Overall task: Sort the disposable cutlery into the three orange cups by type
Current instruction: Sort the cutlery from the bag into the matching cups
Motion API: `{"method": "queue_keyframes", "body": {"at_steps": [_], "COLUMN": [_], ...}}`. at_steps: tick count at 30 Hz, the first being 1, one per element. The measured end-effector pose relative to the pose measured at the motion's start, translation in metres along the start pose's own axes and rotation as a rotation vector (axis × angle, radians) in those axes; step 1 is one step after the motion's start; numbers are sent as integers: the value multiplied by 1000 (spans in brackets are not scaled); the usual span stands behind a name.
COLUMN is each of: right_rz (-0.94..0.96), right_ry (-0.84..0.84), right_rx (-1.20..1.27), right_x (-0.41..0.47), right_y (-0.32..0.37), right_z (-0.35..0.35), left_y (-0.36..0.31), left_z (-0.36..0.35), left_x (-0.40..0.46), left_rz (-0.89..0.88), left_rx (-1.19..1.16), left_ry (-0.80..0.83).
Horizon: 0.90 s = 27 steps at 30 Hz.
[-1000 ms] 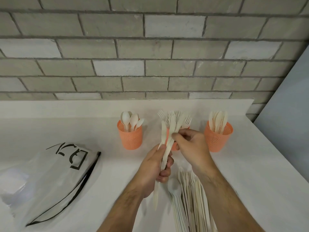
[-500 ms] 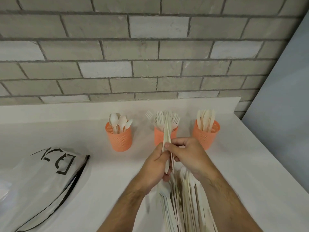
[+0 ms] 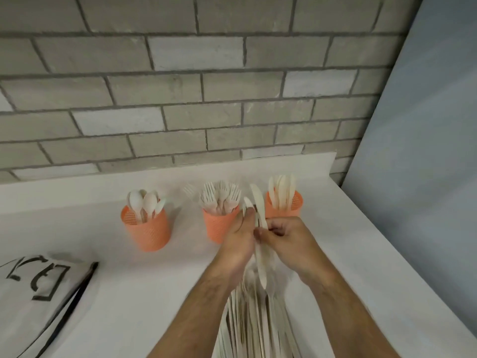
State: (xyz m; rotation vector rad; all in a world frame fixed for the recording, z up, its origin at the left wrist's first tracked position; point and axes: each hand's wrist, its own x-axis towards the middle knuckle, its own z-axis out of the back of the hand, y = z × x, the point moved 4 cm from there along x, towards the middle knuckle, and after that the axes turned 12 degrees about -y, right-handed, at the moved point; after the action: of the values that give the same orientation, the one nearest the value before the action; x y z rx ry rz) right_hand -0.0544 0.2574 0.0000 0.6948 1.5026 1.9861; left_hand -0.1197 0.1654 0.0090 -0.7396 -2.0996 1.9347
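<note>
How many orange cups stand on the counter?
3: the spoon cup at left, the fork cup in the middle, the knife cup at right, partly behind the hands.

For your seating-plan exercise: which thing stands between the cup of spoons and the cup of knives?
In the head view, the cup of forks stands between the cup of spoons and the cup of knives; the left hand partly covers it.

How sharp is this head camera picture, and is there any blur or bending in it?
Head view: the wide lens bends the brick wall courses into curves; the hands, left hand and right hand, and the knife they hold are soft with motion blur; the loose cutlery pile smears into streaks; the three orange cups read fairly clearly; lighting is even, without glare.
</note>
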Motion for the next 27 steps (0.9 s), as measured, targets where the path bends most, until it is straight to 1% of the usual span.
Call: {"method": "queue_keyframes", "body": {"at_steps": [3, 5, 8, 11, 13, 15, 18, 20, 23, 24, 27], "right_rz": [4, 28, 50, 62, 62, 88, 148, 176, 199, 187, 109], "right_ry": [-31, -90, -133, -116, -105, -93, -53, -77, -200, -223, -206], "right_rx": [34, -31, -107, -102, -79, -85, -82, -58, -99, -130, -207], "right_x": [7, 17, 36, 62, 82, 100, 119, 129, 141, 142, 138], "right_y": [-4, -4, 5, 21, 32, 40, 44, 41, 26, 19, -4], "right_z": [9, 20, 36, 52, 62, 66, 65, 66, 69, 69, 66], "left_y": [-2, -4, -16, -38, -56, -70, -76, -66, -42, -33, -14], "left_z": [-22, -37, -57, -76, -86, -94, -99, -99, -92, -89, -80], "left_x": [12, 19, 30, 49, 59, 71, 84, 87, 85, 82, 82], "left_rz": [30, 69, 144, 207, 183, 157, 107, 43, -200, -246, -289], "left_rx": [-146, -217, -247, -237, -225, -216, -225, -130, 261, 351, 496], "left_ry": [-113, -118, -65, 80, 168, 188, 167, 141, 102, 100, 34]}}
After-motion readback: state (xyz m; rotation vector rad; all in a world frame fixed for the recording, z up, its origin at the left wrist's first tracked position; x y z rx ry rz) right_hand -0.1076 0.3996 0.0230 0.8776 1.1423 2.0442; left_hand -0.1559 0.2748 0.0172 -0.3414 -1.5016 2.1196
